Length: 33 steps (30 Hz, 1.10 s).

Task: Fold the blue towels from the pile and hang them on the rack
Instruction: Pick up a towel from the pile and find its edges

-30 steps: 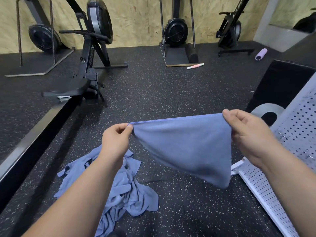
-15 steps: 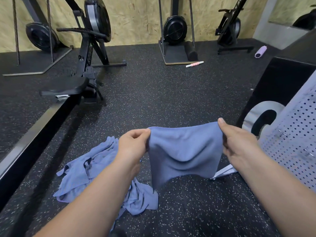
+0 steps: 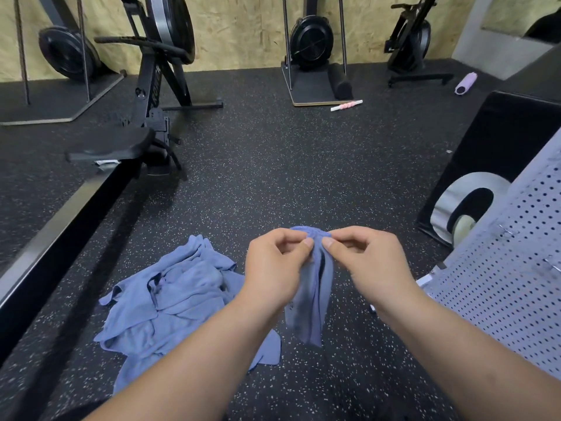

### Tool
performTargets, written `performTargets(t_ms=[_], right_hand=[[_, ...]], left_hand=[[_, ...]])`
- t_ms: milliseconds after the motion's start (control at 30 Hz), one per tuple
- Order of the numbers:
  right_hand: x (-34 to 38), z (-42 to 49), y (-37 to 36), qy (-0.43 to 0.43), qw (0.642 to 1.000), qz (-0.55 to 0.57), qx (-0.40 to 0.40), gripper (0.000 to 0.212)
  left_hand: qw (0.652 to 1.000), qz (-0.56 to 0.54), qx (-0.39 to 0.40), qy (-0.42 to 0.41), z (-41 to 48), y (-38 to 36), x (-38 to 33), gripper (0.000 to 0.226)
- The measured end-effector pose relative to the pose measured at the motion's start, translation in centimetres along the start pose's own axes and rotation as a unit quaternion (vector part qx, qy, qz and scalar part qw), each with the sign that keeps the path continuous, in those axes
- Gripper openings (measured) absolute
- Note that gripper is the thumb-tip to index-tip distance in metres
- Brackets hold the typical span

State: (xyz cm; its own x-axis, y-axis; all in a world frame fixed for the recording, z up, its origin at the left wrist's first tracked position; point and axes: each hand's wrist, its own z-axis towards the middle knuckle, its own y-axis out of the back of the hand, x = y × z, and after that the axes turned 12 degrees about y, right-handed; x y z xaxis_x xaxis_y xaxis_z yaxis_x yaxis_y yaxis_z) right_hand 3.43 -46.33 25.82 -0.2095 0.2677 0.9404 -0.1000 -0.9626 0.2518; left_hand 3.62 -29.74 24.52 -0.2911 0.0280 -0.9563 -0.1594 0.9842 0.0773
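Observation:
A blue towel (image 3: 314, 302) hangs doubled over in front of me, its two top corners brought together. My left hand (image 3: 274, 262) pinches one corner and my right hand (image 3: 364, 259) pinches the other, thumbs nearly touching at the top fold. The folded cloth drops between my wrists to about knee height over the floor. A pile of blue towels (image 3: 170, 299) lies crumpled on the black speckled floor to the lower left. The white perforated rack (image 3: 513, 278) stands at the right edge, close to my right forearm.
A rowing machine with its long black rail (image 3: 69, 214) and seat (image 3: 112, 142) runs along the left. A black box with a round metal part (image 3: 498, 153) sits behind the rack. Fan machines line the wooden back wall, and a pink-white stick (image 3: 346, 105) and a purple roller (image 3: 466, 83) lie on the floor.
My hands have come together from far apart, folding the stretched towel in half, and they have dropped lower. The towel now hangs narrow instead of spread wide.

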Motion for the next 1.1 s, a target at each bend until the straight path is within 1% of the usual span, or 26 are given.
performTargets(t_ms=[233, 333, 467, 567, 633, 667, 700, 733, 767, 800, 900, 967, 1033, 1100], right_hand=[[0.3, -0.6, -0.1, 0.034, 0.996, -0.082, 0.006, 0.005], [0.2, -0.8, -0.2, 0.055, 0.990, -0.128, 0.001, 0.007], [0.2, -1.4, -0.5, 0.095, 0.982, -0.164, 0.007, 0.017], [0.3, -0.9, 0.0, 0.104, 0.974, -0.199, 0.020, 0.018], [0.4, -0.1, 0.8, 0.089, 0.976, -0.192, 0.042, 0.014], [0.4, 0.3, 1.2, 0.087, 0.977, -0.185, 0.054, 0.012], [0.5, 0.6, 1.6, 0.089, 0.978, -0.179, 0.058, 0.010], [0.5, 0.9, 1.9, 0.093, 0.979, -0.174, 0.056, 0.009], [0.5, 1.1, 2.3, 0.097, 0.980, -0.169, 0.051, 0.008], [0.5, 1.2, 2.6, 0.100, 0.981, -0.162, 0.046, 0.007], [0.5, 1.5, 3.8, 0.108, 0.984, -0.134, 0.052, 0.008], [0.5, 1.7, 4.5, 0.118, 0.980, -0.148, 0.055, 0.009], [0.0, 1.8, 5.0, 0.136, 0.968, -0.207, 0.043, 0.007], [-0.9, 1.9, 5.2, 0.156, 0.941, -0.297, 0.035, 0.004]], left_hand=[[1.000, -0.004, 0.020, 0.005, -0.6, -0.3, 0.3, 0.003], [1.000, 0.006, 0.028, 0.009, -1.0, -0.4, 0.0, 0.011], [0.999, 0.012, 0.038, 0.017, -1.4, -0.4, -0.2, 0.023], [0.997, 0.016, 0.079, 0.013, -1.6, 0.0, -0.7, 0.025], [0.993, 0.005, 0.118, 0.017, -1.4, 0.5, -1.4, 0.021], [0.993, 0.030, 0.114, 0.007, -0.9, 1.0, -1.5, 0.021], [0.991, 0.094, 0.089, -0.021, -0.2, 1.5, -1.4, 0.025], [0.979, 0.188, 0.060, -0.056, 0.5, 2.2, -1.3, 0.028], [0.957, 0.277, 0.040, -0.081, 1.0, 2.9, -1.2, 0.029], [0.936, 0.339, 0.031, -0.090, 1.3, 3.4, -1.2, 0.029], [0.903, 0.420, 0.047, -0.073, 1.8, 4.4, -1.0, 0.021], [0.873, 0.477, 0.041, -0.093, 1.8, 4.8, -1.0, 0.018], [0.839, 0.525, -0.004, -0.144, 1.8, 5.0, -1.2, 0.014], [0.812, 0.540, -0.071, -0.212, 1.9, 5.1, -2.0, 0.011]])
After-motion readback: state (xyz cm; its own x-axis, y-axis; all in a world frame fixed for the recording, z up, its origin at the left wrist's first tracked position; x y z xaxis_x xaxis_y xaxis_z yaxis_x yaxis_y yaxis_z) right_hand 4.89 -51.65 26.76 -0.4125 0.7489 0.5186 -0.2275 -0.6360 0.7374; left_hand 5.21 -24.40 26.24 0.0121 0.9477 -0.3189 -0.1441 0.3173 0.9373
